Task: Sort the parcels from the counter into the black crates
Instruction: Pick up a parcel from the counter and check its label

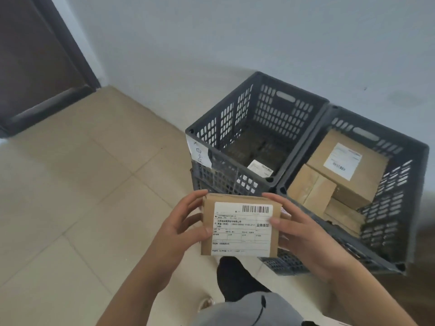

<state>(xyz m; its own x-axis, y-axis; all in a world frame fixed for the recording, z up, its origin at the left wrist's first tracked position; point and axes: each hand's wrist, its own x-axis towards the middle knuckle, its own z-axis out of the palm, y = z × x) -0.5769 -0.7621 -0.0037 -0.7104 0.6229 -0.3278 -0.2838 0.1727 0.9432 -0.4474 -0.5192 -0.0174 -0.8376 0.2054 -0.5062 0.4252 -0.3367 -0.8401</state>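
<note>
I hold a small brown cardboard parcel [242,227] with a white shipping label facing up, in front of two black crates. My left hand [186,222] grips its left edge and my right hand [296,224] grips its right edge, thumb on the label. The left crate [249,107] stands stacked on another crate, bears a handwritten paper tag and holds one parcel [260,168] low at its near side. The right crate [400,208] holds several brown parcels, the top one [346,161] carrying a white label.
The crates stand on a beige tiled floor [82,184] against a white wall [235,31]. A dark brown door [35,55] is at the far left. My shoe and grey trouser leg show below the parcel.
</note>
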